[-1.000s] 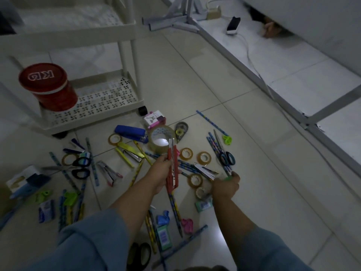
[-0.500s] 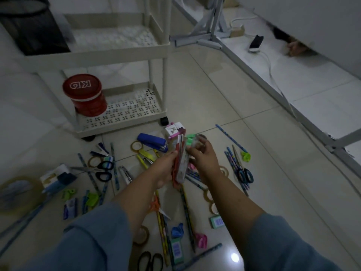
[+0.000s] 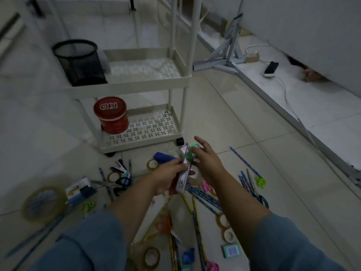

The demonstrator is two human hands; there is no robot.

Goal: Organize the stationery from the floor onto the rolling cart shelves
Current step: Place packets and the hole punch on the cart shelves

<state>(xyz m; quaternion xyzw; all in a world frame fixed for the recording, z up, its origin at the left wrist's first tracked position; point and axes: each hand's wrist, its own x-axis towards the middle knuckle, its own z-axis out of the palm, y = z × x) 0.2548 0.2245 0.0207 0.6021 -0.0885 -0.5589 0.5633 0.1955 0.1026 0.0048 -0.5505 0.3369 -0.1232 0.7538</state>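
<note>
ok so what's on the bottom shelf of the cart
A red tin stands on the bottom shelf, at its left end. The shelf's rear strip is covered by the middle shelf above it, so anything there cannot be seen.

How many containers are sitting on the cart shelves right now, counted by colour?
Black: 1, the mesh cup on the higher shelf in view
Red: 1, the lidded tin on the bottom shelf
Total: 2 on the cart; the cutters in the left hand are not yet shelved.
</note>
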